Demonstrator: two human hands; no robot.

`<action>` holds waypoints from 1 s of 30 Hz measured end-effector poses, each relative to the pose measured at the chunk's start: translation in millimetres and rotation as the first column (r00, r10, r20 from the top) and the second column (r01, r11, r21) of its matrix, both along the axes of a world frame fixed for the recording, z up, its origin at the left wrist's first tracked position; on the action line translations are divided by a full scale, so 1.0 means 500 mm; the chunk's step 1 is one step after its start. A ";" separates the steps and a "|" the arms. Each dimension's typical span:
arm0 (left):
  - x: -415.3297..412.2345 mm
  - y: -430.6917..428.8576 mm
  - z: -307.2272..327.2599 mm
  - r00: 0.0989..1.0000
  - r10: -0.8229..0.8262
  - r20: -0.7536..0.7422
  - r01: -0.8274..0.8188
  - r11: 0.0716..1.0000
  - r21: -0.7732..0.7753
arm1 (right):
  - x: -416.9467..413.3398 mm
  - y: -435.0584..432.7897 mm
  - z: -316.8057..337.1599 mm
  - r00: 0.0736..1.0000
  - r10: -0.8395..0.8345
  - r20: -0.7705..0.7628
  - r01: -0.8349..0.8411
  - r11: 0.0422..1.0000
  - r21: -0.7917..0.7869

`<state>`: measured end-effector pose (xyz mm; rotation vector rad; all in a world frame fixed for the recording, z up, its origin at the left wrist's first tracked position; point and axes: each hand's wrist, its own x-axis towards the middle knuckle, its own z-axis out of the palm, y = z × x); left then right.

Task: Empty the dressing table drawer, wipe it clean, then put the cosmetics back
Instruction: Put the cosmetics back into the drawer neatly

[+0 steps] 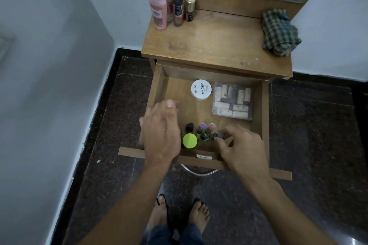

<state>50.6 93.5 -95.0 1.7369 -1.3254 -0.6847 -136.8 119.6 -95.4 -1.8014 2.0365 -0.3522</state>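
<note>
Jar left of pouch

Brown wood grain on the drawer and table top. Green-and-white checks on the cloth. White with black lettering on the round tub; lime green on the jar lid; pale pink on the tall bottle; dark grey on the small bottle.

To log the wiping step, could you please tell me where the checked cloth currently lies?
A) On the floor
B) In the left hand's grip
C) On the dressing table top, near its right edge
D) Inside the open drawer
C: the checked cloth lies bunched on the dressing table top near its right edge, behind and outside the open drawer.
</note>
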 end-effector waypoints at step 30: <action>0.006 -0.010 -0.002 0.999 0.018 0.027 -0.017 1.000 -0.023 | 0.199 -0.537 0.204 0.998 -0.040 -0.044 0.024 0.951 -0.309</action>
